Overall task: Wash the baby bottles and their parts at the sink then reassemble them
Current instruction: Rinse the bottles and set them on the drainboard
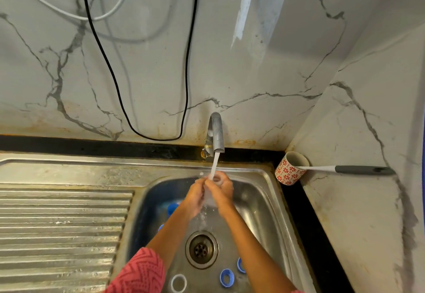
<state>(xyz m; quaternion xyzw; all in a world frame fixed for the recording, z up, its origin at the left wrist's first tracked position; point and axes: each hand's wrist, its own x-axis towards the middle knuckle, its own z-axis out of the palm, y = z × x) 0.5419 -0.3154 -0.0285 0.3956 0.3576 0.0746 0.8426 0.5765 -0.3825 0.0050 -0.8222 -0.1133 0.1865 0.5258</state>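
Under the running tap point(216, 134) I hold a clear baby bottle point(211, 197), its open mouth turned up into the stream. My right hand point(221, 188) grips its upper part and my left hand point(197, 192) grips it from the left side. Water runs off the bottle toward the drain point(201, 249). In the steel sink point(266, 191) lie blue screw rings point(227, 277) at the front, another blue ring point(241, 265) beside my right forearm, a white ring point(178, 283), and blue parts point(172, 208) partly hidden behind my left forearm.
A ribbed steel drainboard point(62, 228) stretches to the left of the basin. A patterned red-and-white cup point(290, 169) stands at the back right corner with a long brush handle point(365, 169) sticking out. A black cable point(186, 62) hangs on the marble wall.
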